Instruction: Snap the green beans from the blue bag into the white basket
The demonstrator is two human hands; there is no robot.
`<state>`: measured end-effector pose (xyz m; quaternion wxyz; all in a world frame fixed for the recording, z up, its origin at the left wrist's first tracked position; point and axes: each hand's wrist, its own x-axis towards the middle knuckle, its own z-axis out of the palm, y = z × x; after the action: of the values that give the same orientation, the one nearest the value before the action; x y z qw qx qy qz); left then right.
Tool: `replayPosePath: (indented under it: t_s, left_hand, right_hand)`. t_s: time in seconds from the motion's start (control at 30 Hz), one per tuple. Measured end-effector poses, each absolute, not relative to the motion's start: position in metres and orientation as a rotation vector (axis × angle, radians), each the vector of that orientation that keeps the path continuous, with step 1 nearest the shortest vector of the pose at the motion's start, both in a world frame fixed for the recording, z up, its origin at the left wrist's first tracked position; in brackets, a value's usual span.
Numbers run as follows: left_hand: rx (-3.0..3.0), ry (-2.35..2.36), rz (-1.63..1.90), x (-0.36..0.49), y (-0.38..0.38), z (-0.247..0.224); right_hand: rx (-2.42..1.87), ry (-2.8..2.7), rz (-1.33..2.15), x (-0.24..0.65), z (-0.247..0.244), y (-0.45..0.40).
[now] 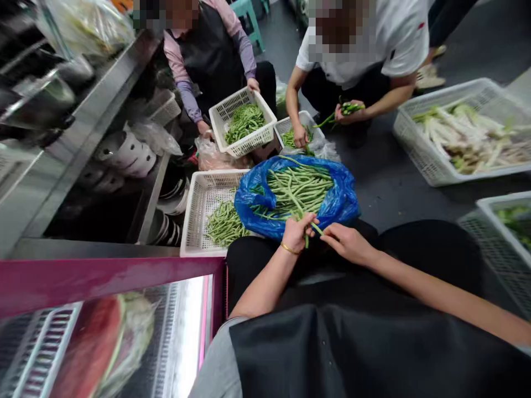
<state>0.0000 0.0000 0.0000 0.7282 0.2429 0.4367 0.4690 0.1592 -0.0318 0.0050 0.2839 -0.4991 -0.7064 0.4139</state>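
Note:
My left hand (297,234) is closed around a few long green beans (295,202), which stick out above and below the fingers. Close on its right, my right hand (347,242) pinches the end of one of these beans between thumb and fingers. Just beyond both hands lies an open blue plastic bag (257,213) heaped with long green beans (305,185). Left of the bag, a white plastic basket (199,207) holds short pieces of bean (226,224).
Opposite, one person holds a white basket (244,148) of bean pieces; another in white (398,38) holds beans over a smaller basket. Right stands a crate (440,171) of leafy stalks. A metal shelf (78,127) and a pink-edged display case (103,279) with cut watermelon border the left.

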Motion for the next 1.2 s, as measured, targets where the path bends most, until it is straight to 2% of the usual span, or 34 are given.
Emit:
replayPosePath:
  t_s: [0.1, 0.2, 0.3, 0.4, 0.53, 0.6, 0.7, 0.77, 0.93, 1.03, 1.2]
  left_hand:
    - [0.697, 1.032, 1.071, 0.007, -0.012, 0.005]
    - [0.849, 1.103, 1.071, 0.010, -0.022, 0.010]
    - [0.806, 1.066, 1.148, 0.012, -0.029, 0.016]
    - [0.643, 0.907, 1.273, 0.013, -0.029, 0.023]
    - [0.518, 0.790, 1.253, 0.004, -0.030, 0.029]
    - [0.516, 0.756, 1.159, -0.007, -0.033, 0.029]
    - [0.544, 0.650, 0.953, -0.021, -0.040, 0.025]
    - [0.562, 0.596, 0.829, -0.025, -0.043, 0.021]
    - [0.580, 0.611, 0.648, -0.022, -0.050, 0.016]
    - [0.439, 0.667, 0.809, -0.024, -0.050, 0.023]
    - [0.346, 0.818, 1.261, -0.030, -0.031, 0.034]
  right_hand:
    - [-1.365, -1.797, 1.617, 0.162, 0.000, -0.041]
    - [-1.332, -1.772, 1.826, 0.163, 0.000, -0.047]
    - [-1.312, -1.635, 1.782, 0.162, 0.008, -0.047]
    - [-1.236, -1.265, 1.641, 0.162, 0.024, -0.043]
    - [-1.075, -0.935, 1.497, 0.170, 0.040, -0.047]
    - [-1.033, -1.047, 1.585, 0.179, 0.042, -0.050]
    - [-1.080, -1.431, 1.893, 0.190, 0.042, -0.041]
    - [-1.126, -1.452, 1.984, 0.189, 0.044, -0.022]
    - [-1.047, -1.277, 1.742, 0.163, 0.055, 0.014]
    - [-1.051, -1.218, 1.633, 0.147, 0.051, -0.002]
    - [-1.064, -1.013, 1.716, 0.132, 0.029, -0.042]
